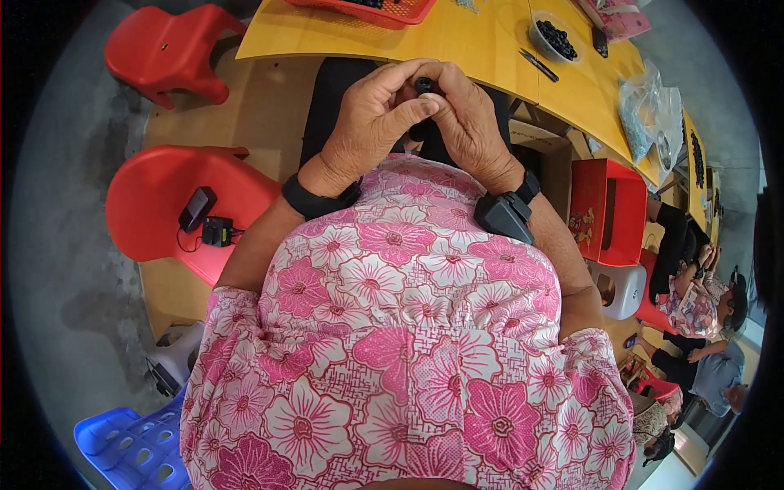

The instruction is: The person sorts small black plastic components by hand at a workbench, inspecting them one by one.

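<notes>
A small black part [423,84] is grasped between left hand [367,118] and right hand [465,118], near the yellow worktop [482,45].

The scene is viewed steeply downward from the person's head, through one wide fisheye lens; the flowered shirt [408,310] is seen very near, the left hand [371,118] and the right hand [464,114] beyond.

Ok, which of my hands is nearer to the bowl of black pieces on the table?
Right: your right hand is left of the bowl and nearer you; your left hand is farther left.
</notes>
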{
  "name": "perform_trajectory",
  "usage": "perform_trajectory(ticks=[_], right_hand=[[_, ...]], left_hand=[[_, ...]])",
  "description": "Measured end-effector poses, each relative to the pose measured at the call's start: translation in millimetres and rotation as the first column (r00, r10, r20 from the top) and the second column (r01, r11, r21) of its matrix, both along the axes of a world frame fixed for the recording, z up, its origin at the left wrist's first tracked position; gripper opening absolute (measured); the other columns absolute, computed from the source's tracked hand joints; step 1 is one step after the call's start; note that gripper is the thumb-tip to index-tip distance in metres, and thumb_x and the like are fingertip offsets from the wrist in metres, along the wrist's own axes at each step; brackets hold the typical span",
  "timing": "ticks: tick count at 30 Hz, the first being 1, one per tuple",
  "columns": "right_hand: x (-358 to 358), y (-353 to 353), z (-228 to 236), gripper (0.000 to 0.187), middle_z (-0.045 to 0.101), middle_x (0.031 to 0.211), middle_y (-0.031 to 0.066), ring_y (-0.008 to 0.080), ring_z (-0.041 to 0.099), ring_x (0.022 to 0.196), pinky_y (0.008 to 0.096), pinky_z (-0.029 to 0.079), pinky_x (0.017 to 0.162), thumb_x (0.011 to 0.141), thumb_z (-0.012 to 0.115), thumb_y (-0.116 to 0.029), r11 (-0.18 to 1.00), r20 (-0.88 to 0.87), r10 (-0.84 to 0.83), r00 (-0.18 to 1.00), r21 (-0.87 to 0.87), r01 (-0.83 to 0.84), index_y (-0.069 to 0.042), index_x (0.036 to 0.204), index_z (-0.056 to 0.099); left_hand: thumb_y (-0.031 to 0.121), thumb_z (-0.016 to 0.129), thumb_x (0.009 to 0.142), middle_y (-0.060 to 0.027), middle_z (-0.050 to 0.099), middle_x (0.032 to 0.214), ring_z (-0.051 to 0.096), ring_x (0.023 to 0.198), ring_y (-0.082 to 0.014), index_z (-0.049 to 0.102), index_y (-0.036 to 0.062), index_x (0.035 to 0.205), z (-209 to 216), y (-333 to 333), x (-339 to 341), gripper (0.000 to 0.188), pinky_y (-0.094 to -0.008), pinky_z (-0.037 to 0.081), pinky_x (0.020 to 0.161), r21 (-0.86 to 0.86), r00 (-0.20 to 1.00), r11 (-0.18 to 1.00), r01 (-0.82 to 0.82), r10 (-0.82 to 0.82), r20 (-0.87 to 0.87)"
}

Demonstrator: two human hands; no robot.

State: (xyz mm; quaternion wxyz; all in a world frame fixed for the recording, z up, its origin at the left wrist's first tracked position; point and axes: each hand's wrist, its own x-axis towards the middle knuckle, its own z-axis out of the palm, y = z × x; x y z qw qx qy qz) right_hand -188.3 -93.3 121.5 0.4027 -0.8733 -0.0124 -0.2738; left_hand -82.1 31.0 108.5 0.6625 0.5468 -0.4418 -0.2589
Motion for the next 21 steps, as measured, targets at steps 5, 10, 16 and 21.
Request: perform_trajectory(ticks=[5, 10, 16, 21], right_hand=[[0.2, -0.5, -1.3, 0.023, 0.058, 0.092, 0.0161, 0.0325, 0.06, 0.084, 0.0353, 0.048, 0.075, 0.094, 0.047, -0.019, 1.0, 0.02, -0.006, 1.0, -0.007, 0.007, -0.003, 0.109, 0.051], [0.8, 0.0, -1.2, 0.022, 0.058, 0.092, 0.0155, 0.032, 0.06, 0.084, 0.0349, 0.048, 0.074, 0.094, 0.047, -0.018, 1.0, 0.015, -0.008, 1.0, 0.016, 0.008, -0.003, 0.109, 0.051], [1.0, 0.4, -0.6, 0.022, 0.058, 0.091, 0.0148, 0.031, 0.06, 0.081, 0.0343, 0.048, 0.073, 0.094, 0.047, -0.019, 0.999, 0.033, 0.011, 0.999, 0.04, -0.012, -0.004, 0.109, 0.052], [3.1, 0.8, -2.8, 0.02, 0.058, 0.089, 0.0135, 0.0283, 0.061, 0.079, 0.0328, 0.049, 0.07, 0.094, 0.047, -0.019, 0.998, 0.049, 0.004, 0.999, 0.055, -0.007, -0.004, 0.105, 0.052]], left_hand=[[0.02, 0.067, 0.084, -0.0011, 0.053, 0.086, 0.051, 0.071, -0.0061, 0.057, -0.0002, 0.117, -1.4, -1.1, -1.3, 0.04, -0.0188, 0.045, 0.061, -0.017, 1.0, 1.0, -0.022, 0.023, 0.021], [0.019, 0.067, 0.085, -0.0014, 0.054, 0.086, 0.051, 0.071, -0.0062, 0.057, -0.0008, 0.115, -1.6, -0.7, -2.6, 0.038, -0.0185, 0.044, 0.061, -0.02, 0.999, 0.999, -0.035, 0.035, 0.022], [0.018, 0.067, 0.084, -0.0024, 0.054, 0.085, 0.052, 0.07, -0.007, 0.058, -0.001, 0.114, -0.7, -0.3, -5.1, 0.037, -0.0195, 0.045, 0.061, -0.034, 0.994, 0.995, -0.095, 0.097, 0.05], [0.017, 0.067, 0.084, -0.0025, 0.055, 0.083, 0.053, 0.071, -0.0076, 0.058, -0.0009, 0.114, -4.8, -3.0, -5.9, 0.036, -0.0199, 0.047, 0.058, -0.088, 0.983, 0.986, -0.144, 0.153, 0.104]])
